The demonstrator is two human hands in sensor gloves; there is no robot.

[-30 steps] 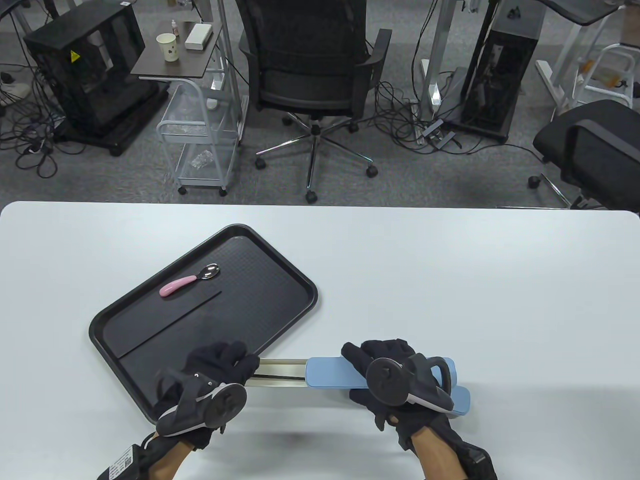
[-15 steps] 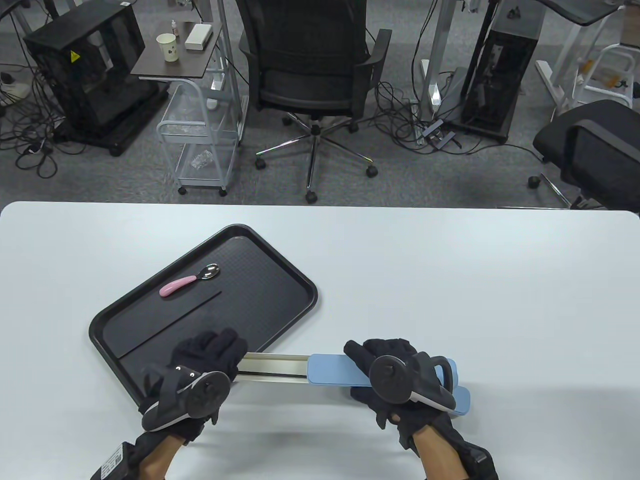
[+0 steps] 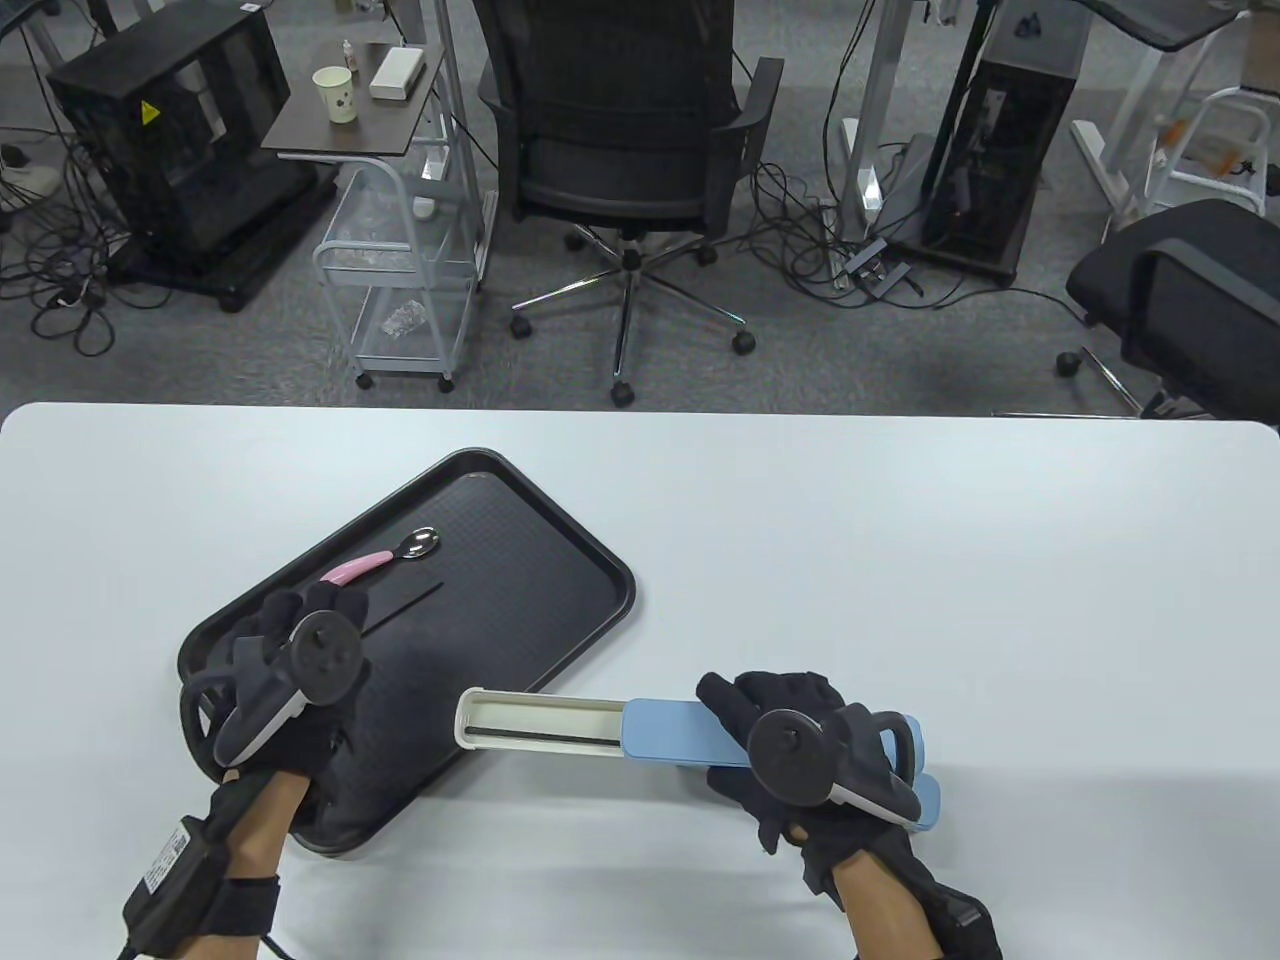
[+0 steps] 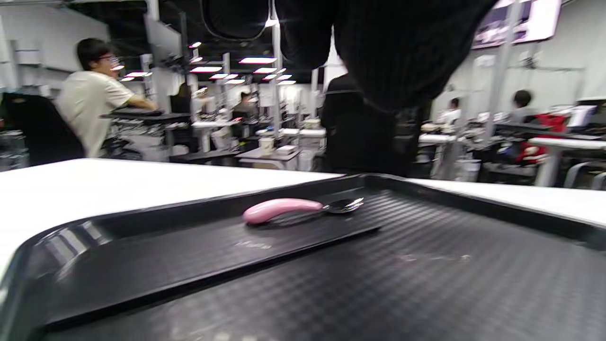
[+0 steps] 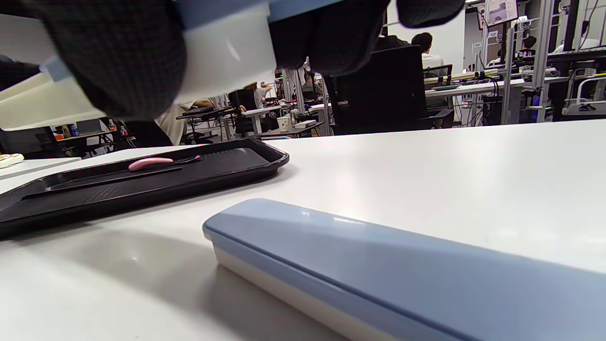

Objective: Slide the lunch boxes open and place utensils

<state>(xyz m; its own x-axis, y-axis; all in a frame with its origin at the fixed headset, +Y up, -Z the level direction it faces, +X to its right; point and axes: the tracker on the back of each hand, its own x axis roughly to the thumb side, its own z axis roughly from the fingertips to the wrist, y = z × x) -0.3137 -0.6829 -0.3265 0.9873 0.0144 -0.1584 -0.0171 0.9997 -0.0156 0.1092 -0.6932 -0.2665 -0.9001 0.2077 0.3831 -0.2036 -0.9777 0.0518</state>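
My right hand [image 3: 765,725] grips a long utensil box by its blue lid [image 3: 672,738] and holds it off the table. The lid is slid right, so the white base [image 3: 540,715] lies open with one black chopstick [image 3: 545,741] inside. My left hand [image 3: 300,608] hovers empty over the black tray [image 3: 540,610], fingers close to the handle of the pink-handled spoon [image 3: 385,562]. The spoon [image 4: 284,208] lies on the tray beside a second black chopstick [image 3: 405,606]. A second, closed blue box [image 5: 378,270] lies on the table under my right hand.
The white table [image 3: 900,560] runs to the right and back of the tray. The open box's left end reaches over the tray's near right edge. Office chairs, carts and cables are on the floor beyond the table's far edge.
My left hand let go of the box's white base and moved left and back over the tray, toward the spoon. My right hand keeps hold of the box, whose open end now shows fully.
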